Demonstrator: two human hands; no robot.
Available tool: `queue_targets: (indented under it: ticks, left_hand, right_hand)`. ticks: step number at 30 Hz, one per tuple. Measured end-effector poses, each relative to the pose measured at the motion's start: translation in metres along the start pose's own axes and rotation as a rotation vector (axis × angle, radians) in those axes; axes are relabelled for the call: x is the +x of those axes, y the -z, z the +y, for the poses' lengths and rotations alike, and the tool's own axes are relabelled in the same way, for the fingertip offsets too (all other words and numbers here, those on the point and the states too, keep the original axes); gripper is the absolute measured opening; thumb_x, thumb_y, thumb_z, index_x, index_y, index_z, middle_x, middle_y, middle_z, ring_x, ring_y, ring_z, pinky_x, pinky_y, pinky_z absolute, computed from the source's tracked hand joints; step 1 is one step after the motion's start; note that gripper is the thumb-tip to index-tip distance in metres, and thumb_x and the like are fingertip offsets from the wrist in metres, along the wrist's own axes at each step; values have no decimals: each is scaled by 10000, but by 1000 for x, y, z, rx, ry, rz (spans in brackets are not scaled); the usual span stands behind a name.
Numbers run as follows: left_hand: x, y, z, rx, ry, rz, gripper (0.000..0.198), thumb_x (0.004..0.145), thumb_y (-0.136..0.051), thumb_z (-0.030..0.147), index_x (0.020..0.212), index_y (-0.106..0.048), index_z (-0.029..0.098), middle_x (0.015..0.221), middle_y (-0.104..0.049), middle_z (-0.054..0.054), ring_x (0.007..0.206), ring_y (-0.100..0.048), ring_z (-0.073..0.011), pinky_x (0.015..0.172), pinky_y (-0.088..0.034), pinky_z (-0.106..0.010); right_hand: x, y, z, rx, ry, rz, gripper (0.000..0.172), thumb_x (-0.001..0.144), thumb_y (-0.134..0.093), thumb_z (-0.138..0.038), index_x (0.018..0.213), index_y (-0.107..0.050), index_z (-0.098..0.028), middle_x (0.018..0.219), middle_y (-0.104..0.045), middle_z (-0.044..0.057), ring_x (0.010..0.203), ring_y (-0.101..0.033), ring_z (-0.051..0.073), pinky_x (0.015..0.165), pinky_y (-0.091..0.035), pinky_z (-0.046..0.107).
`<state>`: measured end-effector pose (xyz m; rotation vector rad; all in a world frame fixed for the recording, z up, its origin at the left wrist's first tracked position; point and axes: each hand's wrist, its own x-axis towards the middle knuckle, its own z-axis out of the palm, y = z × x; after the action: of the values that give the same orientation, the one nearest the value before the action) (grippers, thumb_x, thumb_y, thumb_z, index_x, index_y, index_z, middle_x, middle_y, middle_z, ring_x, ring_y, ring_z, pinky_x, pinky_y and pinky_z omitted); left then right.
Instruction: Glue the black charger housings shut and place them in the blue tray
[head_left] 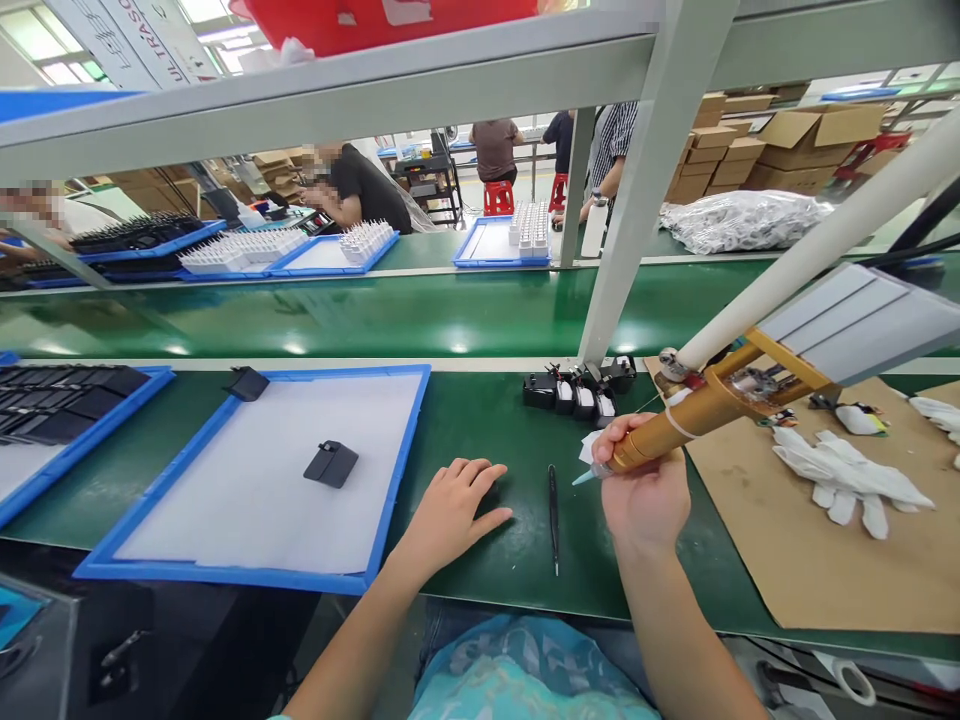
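My right hand (645,490) is wrapped round the gold barrel of a glue gun (675,430). Its pale blue tapered nozzle points left and down, above the green bench. My left hand (457,510) lies on the bench with fingers stretched and thumb apart, a dark shadow beneath it. Between my hands lie black tweezers (553,520). Several small black housings (577,392) with white labels stand in a group beyond them. Left of my left hand, one black housing (331,464) sits on a white-lined blue tray (247,575), and another black housing (247,384) rests on its far left corner.
Another blue tray (150,395) full of black parts is at the far left. On the right, white gloves (847,475) lie on brown cardboard (750,540). A slanted metal post (622,220) rises behind the bench. Across the green conveyor (375,318) are trays of white parts and several people.
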<state>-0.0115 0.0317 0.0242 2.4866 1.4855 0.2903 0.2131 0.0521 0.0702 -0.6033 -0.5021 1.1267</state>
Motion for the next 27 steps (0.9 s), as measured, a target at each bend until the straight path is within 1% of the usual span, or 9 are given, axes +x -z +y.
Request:
queue_targets:
  ticks: [2,6,9,11,12,16,19,22,27]
  left_hand:
    - [3,-3,-1,29,-24,-14,398,896,-581,427,1244,-514,246,1229,-593,-62,1058,-545,-258,860,-477,-393]
    - [6,-6,-2,67,-18,-64,310,915,-536,227,1223,-503,248,1168,-597,-52,972,-582,-219,771,-503,-332]
    - [5,-6,-4,12,4,-85,320,912,-506,195,1224,-496,261,1093,-593,-47,978,-580,-225,773,-504,-335]
    - [4,-6,-3,-186,81,-46,339,913,-510,246,1249,-473,273,1087,-584,-48,988,-578,-227,805,-500,-350]
    - [3,-6,-2,-358,150,-15,361,912,-520,292,1266,-451,277,1077,-582,-48,971,-582,-222,811,-499,-353]
    - [1,-6,8,-1363,441,63,522,853,-595,487,1284,-389,275,958,-575,-31,799,-593,-179,688,-506,-317]
    - [1,-6,16,-1909,475,94,569,798,-652,506,1255,-418,262,915,-579,-33,727,-570,-149,592,-465,-263]
    - [0,-6,18,-2082,439,111,536,778,-671,476,1221,-464,255,865,-570,-28,694,-536,-131,548,-424,-233]
    - [-7,1,10,-2017,298,109,554,780,-662,520,1234,-450,284,837,-541,-17,677,-518,-141,521,-414,-236]
  right_hand:
    - [0,0,0,1,0,5,188,806,-502,-304,754,-651,-203,674,-592,-2,526,-568,109,507,-454,231]
    - [0,0,1,10,6,19,190,802,-513,-318,744,-655,-205,664,-591,-5,518,-561,107,502,-453,230]
    - [0,-1,1,9,-3,19,182,797,-521,-320,745,-652,-205,664,-591,-5,521,-560,110,500,-450,230]
    - [1,-1,1,8,-5,19,169,791,-528,-313,743,-647,-203,663,-590,-4,522,-560,112,500,-449,231]
    - [1,-1,1,9,-6,20,166,790,-530,-312,742,-644,-202,662,-589,-4,523,-559,112,501,-449,231]
    - [0,-1,0,14,-12,23,173,800,-535,-333,755,-635,-200,672,-582,-5,536,-554,110,511,-454,233]
    - [0,0,0,5,-10,32,166,789,-545,-340,767,-630,-199,684,-576,-6,545,-553,109,512,-452,230]
    - [1,1,0,-12,-7,44,159,770,-554,-342,758,-622,-199,680,-567,-6,539,-542,109,506,-447,231]
    - [1,0,-1,-15,-9,53,156,751,-565,-337,748,-628,-194,673,-571,-4,534,-535,111,505,-451,239]
